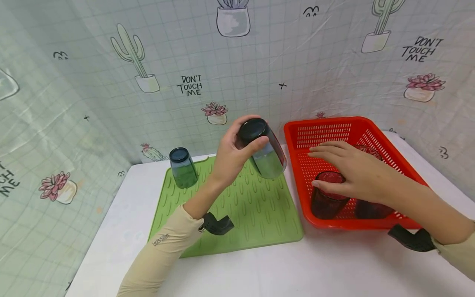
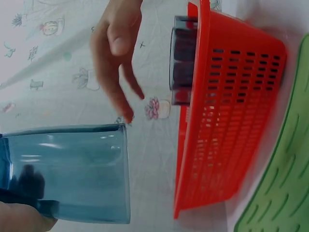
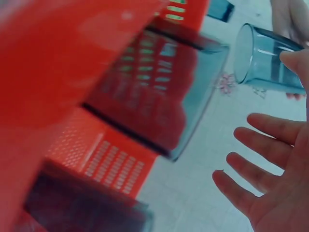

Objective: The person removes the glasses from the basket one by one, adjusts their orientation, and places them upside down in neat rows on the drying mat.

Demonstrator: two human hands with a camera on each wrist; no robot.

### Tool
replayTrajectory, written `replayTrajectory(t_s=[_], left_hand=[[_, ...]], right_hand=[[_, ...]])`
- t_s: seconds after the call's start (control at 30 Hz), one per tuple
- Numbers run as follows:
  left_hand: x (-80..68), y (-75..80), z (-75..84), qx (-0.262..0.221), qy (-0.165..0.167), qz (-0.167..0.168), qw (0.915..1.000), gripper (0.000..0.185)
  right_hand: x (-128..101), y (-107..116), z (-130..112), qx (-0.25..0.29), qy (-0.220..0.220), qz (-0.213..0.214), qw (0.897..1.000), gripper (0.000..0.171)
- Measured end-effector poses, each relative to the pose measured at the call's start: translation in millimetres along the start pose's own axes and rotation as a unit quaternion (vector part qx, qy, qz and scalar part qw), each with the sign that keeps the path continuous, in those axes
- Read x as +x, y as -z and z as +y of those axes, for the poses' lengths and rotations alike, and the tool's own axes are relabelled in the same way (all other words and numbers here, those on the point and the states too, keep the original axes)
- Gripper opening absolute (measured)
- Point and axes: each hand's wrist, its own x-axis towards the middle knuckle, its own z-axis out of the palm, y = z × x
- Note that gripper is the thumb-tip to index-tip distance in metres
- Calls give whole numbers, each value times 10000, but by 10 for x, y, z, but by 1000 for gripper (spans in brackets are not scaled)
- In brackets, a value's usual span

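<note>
- Left hand: grips a blue cup by its base, tilted, mouth pointing down and to the right, held in the air above the far right part of the green mat.
- Right hand: fingers straight and spread, palm down, over the red basket; it holds nothing. The head view does not settle whether it touches the cup under it.
- Near cup in the basket: upright, partly covered by the right hand; seen through the red mesh it looks dark.
- Other cups in the basket: one lies under the right wrist, another shows only a rim beyond the hand; the count is uncertain.
- Second blue cup: upside down at the mat's far left corner, well apart from both hands.
- Left wrist view: shows the held cup's open mouth and clear wall, the basket's outer side, and the right hand's fingers against the backdrop; the left hand itself is cut off at the lower edge.
- Right wrist view: blurred; shows the open right palm clear of any cup, a basket cup through the red wall, and the held cup's mouth.
- Table: white; bears the mat and the basket side by side.
</note>
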Motion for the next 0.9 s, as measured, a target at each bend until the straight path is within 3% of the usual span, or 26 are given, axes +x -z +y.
replayTrajectory(t_s=[0.37, 0.73, 0.9], left_hand=[[-47, 326, 11, 345, 181, 158, 9991, 83], [-128, 462, -10, 593, 282, 229, 9976, 57], [-158, 517, -16, 659, 346, 303, 9968, 57]], right_hand=[[-154, -87, 169, -42, -102, -613, 9981, 64], [-217, -104, 254, 307, -26, -879, 9957, 72], [-171, -79, 287, 264, 132, -1080, 9937, 68]])
